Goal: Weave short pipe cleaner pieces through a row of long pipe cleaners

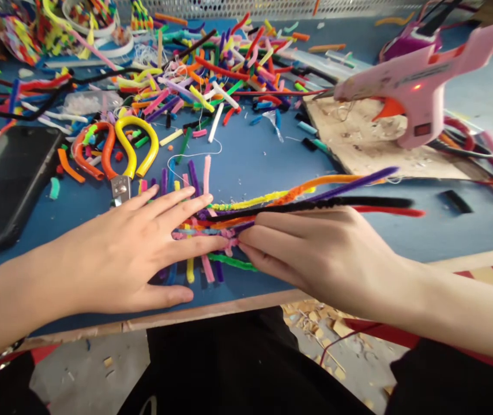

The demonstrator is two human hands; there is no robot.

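The grip of the right hand [307, 239] is closed, fingertips pinching the edge of the woven pipe-cleaner piece [205, 230] at the center of the frame; the exact strand held appears partly obscured. The left hand [142, 242] lies palm down, fingers spread, across the left portion of the piece. The piece rests on the blue surface [250, 161]. Red-and-yellow-handled cutters [120, 185] lie beyond the left fingers. A pink glue gun [402, 86], indicator lit, is at upper right, above cardboard [358, 138].
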